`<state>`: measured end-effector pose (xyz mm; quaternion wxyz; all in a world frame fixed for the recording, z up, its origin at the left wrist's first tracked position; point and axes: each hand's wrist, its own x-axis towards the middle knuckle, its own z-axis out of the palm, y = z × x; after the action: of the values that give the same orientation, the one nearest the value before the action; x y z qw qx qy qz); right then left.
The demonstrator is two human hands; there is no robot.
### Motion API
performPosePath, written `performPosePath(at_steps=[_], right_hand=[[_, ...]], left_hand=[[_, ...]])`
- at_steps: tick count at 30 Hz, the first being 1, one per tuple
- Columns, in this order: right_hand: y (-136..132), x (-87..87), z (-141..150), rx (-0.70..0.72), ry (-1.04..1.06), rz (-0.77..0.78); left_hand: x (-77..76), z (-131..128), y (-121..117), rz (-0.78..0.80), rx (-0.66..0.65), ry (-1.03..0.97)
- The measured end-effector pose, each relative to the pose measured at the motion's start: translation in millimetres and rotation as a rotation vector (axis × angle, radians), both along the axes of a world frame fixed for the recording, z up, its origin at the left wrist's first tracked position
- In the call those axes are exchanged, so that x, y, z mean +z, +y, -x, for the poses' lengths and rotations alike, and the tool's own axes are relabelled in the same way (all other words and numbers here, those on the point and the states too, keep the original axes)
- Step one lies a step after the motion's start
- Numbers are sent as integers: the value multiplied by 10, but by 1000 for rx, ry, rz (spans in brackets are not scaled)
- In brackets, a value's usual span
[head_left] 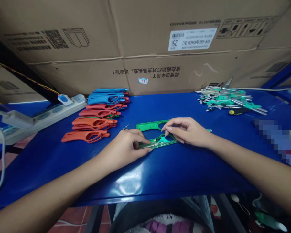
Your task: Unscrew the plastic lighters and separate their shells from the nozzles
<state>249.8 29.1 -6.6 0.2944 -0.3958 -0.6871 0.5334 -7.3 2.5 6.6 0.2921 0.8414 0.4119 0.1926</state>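
A green plastic handle shell (150, 125) lies flat on the blue table (174, 168), with a teal inner piece and thin metal parts set in it. My left hand (126, 148) rests on the shell's near left end, fingers curled and pinching at the metal part there. My right hand (186, 131) lies over the shell's right part, fingers bent and pressing down on the teal piece.
A row of orange, red and blue handle shells (97, 119) lies at the left. A pile of teal pieces with metal rods (226, 100) sits at the back right. A white power strip (38, 118) lies at far left. Cardboard boxes (145, 45) wall the back.
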Motion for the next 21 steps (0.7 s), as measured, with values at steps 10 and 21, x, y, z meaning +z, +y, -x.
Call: performPosePath(at_steps=[10, 21], right_hand=[[-87, 66, -37, 235, -203, -502], [-149, 105, -51, 387, -339, -698]], left_hand=[[-1, -16, -25, -26, 9, 1], [-45, -34, -12, -25, 35, -27]])
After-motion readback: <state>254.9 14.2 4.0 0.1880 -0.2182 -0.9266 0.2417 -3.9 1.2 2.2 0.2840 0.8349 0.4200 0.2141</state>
